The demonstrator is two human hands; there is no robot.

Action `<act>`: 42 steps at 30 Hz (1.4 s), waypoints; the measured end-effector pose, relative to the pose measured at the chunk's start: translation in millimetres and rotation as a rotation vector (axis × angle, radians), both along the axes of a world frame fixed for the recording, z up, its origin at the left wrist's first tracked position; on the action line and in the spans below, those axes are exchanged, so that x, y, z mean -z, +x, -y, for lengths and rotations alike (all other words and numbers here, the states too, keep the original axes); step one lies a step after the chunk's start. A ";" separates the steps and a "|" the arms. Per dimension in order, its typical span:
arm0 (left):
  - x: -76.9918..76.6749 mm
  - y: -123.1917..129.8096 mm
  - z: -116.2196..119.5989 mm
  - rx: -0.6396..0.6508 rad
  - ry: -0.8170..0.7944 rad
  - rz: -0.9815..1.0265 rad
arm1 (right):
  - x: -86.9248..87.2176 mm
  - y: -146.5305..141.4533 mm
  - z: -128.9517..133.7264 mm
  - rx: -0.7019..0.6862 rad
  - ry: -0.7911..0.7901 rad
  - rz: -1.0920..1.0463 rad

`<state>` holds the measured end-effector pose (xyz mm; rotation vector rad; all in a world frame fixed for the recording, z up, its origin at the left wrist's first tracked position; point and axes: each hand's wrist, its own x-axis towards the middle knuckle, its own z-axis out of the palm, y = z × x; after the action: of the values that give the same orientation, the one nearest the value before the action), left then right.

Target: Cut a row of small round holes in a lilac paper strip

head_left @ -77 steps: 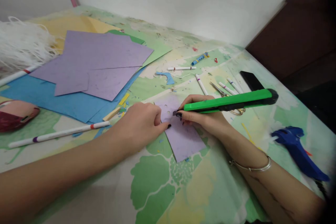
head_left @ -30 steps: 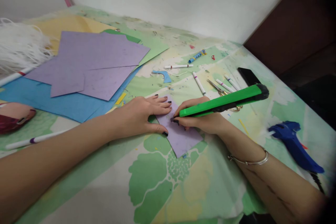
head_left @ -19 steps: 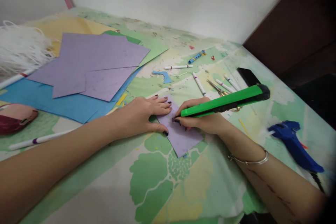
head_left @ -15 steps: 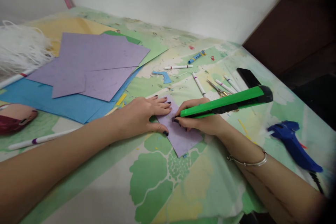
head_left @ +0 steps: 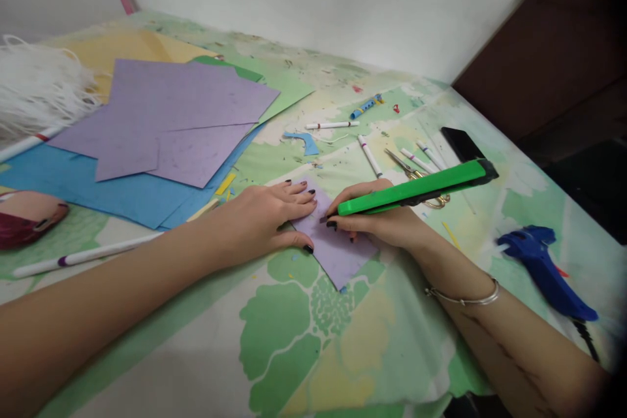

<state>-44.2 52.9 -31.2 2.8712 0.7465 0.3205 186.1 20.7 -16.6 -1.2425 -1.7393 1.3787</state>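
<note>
A small piece of purple paper [head_left: 337, 258] lies on the patterned tablecloth in front of me. Flat on its left side rests my left hand [head_left: 267, 219], fingers spread and holding nothing. My right hand [head_left: 375, 212] is closed around a green utility knife [head_left: 416, 188] with a black end. The knife leans up to the right, and its blade tip meets the paper between my two hands. My right fingers partly cover the paper's right side.
Larger purple sheets [head_left: 186, 95] overlap blue paper [head_left: 93, 186] at left, near white string [head_left: 42, 88]. Gold-handled scissors [head_left: 416, 173], several markers [head_left: 369, 157] and a black phone [head_left: 460, 144] lie beyond my right hand. A blue glue gun [head_left: 543, 268] sits at right.
The knife and my right hand have shifted slightly, with the knife's back end a little further left. My left hand stays pressed on the paper.
</note>
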 end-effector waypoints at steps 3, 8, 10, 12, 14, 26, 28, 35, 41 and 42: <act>0.2 -0.8 -0.5 0.003 -0.024 -0.001 | -1.1 0.6 -1.2 -0.010 -0.005 0.001; -0.3 -0.9 -1.1 0.007 -0.031 0.013 | -0.6 1.1 -1.3 -0.030 -0.019 0.010; -0.9 -0.6 -1.2 0.007 -0.034 0.015 | 0.1 1.2 -1.3 -0.030 -0.021 0.013; -1.3 -0.5 -1.2 0.008 -0.036 0.019 | 0.5 1.3 -1.5 -0.030 -0.024 0.016; -1.6 -0.6 -1.0 0.009 -0.041 0.018 | 0.5 1.4 -1.8 -0.034 -0.023 0.024; -2.4 0.3 -0.5 0.000 -0.055 0.006 | 3.1 2.2 -2.0 -0.045 0.019 0.044; -2.6 0.7 -0.5 -0.008 -0.062 -0.007 | 3.4 2.6 -1.7 -0.039 0.019 0.033; -1.0 -0.1 -1.2 -0.005 -0.073 0.009 | -0.8 1.2 -1.2 -0.022 -0.006 0.044; -1.9 0.8 -1.0 0.009 -0.075 0.008 | -3.1 -0.3 -0.3 -0.002 0.015 0.073; -2.3 1.2 -0.8 0.010 -0.076 0.009 | -3.0 -0.3 -0.4 -0.006 0.022 0.072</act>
<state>-43.0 53.7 -28.9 2.7991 0.7257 0.2974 185.8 21.1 -13.6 -1.2904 -1.8025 1.3297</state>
